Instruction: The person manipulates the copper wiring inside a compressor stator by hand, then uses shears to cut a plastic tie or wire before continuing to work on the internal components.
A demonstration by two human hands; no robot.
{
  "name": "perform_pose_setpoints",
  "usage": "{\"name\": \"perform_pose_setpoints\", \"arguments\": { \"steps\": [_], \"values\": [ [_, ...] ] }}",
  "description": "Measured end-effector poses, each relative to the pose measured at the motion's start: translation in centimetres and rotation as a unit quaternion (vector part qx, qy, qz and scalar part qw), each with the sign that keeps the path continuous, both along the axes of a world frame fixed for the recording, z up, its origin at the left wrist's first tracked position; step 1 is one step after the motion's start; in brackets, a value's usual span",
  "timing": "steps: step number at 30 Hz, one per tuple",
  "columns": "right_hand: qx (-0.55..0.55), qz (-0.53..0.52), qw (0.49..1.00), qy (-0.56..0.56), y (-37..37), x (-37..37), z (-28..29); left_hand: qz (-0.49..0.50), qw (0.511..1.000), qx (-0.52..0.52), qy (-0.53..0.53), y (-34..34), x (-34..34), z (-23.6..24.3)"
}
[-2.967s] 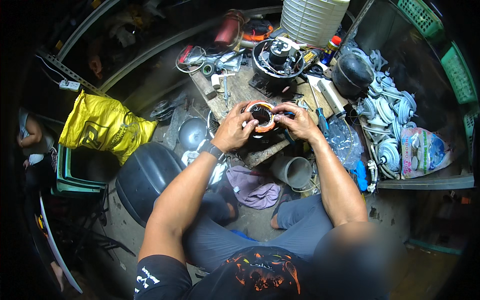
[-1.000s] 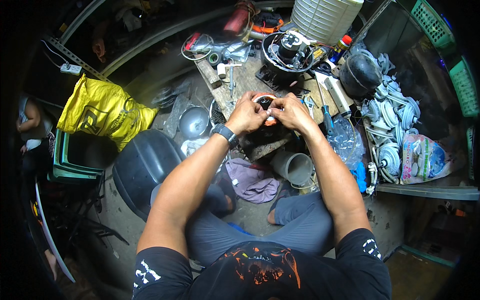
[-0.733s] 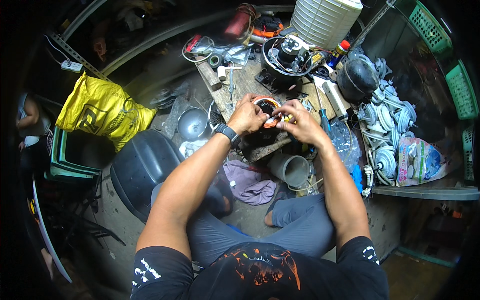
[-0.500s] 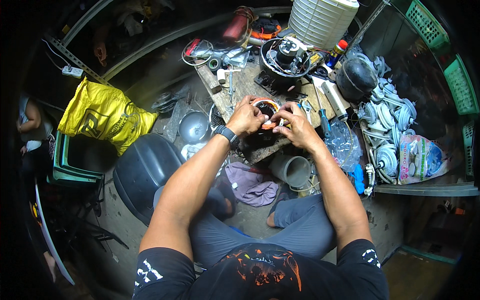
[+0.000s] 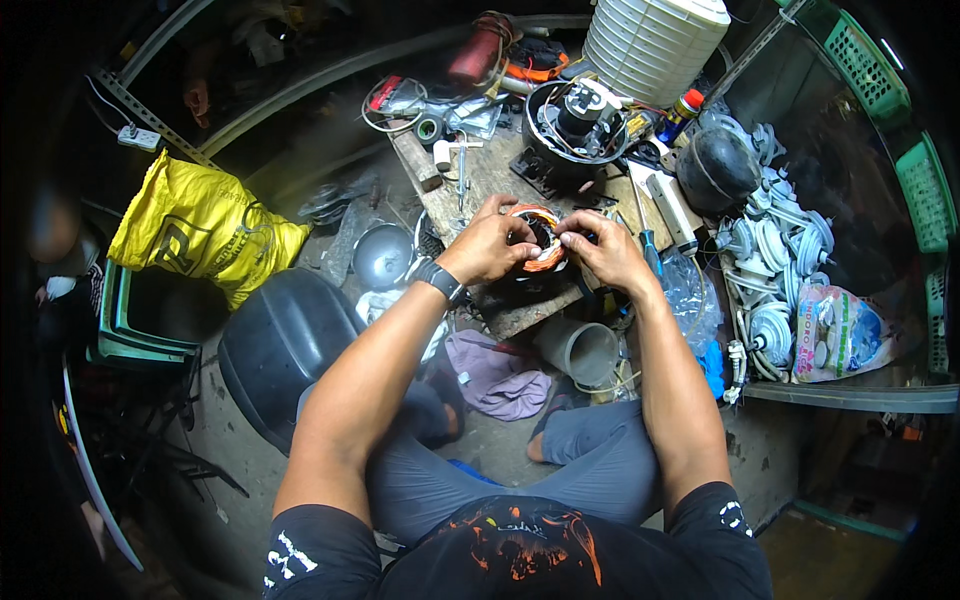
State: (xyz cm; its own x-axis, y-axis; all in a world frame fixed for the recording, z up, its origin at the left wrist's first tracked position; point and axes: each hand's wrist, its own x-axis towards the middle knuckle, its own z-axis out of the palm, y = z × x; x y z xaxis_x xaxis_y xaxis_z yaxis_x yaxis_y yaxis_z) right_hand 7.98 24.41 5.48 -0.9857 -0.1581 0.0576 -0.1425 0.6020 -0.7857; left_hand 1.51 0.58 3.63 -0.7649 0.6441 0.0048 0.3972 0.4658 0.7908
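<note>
A motor stator (image 5: 547,263), ring-shaped with orange-copper windings and some white cord or lead on it, rests at the near edge of the wooden bench (image 5: 525,315). My left hand (image 5: 492,245), with a dark wristwatch above it, curls its fingers and thumb round the stator's left side. At its right side, my right hand (image 5: 607,254) is closed with thumb and forefinger pinched at the winding's rim. Whether a wire lies in that pinch is too small to tell. The stator's lower body is dark and partly hidden.
Behind stands an open motor housing (image 5: 575,125). Screwdriver (image 5: 650,252) and white box-like strip (image 5: 672,212) lie right, near piled grey insulator-like parts (image 5: 775,245). A grey bucket (image 5: 590,352), purple cloth (image 5: 497,375) and metal bowl (image 5: 383,256) sit below the bench. Someone sits far left.
My hands have moved apart, from close together over the front of the windings to opposite sides of the ring. The view has shifted slightly.
</note>
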Motion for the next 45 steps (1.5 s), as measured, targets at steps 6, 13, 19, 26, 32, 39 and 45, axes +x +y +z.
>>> {"name": "perform_pose_setpoints", "arguments": {
  "steps": [6, 13, 19, 26, 32, 39, 45],
  "values": [
    [0.015, 0.076, 0.994, -0.077, 0.8, -2.2, 1.4, -0.037, 0.99, -0.039, 0.132, 0.6, 0.3, 1.0],
    [0.033, 0.144, 0.988, -0.039, 2.1, -3.8, 0.6, 0.018, 0.993, -0.073, 0.095, 1.7, 0.3, 0.4],
    [0.114, 0.131, 0.971, -0.166, -0.5, -4.8, 3.1, 0.038, 0.989, -0.085, 0.113, 1.6, 0.4, -0.5],
    [0.166, 0.067, 0.976, -0.125, -1.8, -3.8, 2.7, 0.078, 0.992, 0.087, 0.051, 0.2, 0.9, 0.6],
    [0.141, 0.004, 0.986, -0.095, -1.4, -2.4, 2.3, -0.04, 0.975, -0.006, 0.219, -0.5, 3.8, 2.1],
    [0.067, -0.056, 0.995, -0.038, -1.7, -1.4, -0.6, 0.017, 0.984, -0.007, 0.175, 0.5, 3.3, 0.9],
    [0.002, -0.094, 0.994, 0.052, -3.1, 2.4, -1.4, -0.004, 0.983, -0.017, 0.18, -5.2, 1.5, 2.9]
  ]
}}
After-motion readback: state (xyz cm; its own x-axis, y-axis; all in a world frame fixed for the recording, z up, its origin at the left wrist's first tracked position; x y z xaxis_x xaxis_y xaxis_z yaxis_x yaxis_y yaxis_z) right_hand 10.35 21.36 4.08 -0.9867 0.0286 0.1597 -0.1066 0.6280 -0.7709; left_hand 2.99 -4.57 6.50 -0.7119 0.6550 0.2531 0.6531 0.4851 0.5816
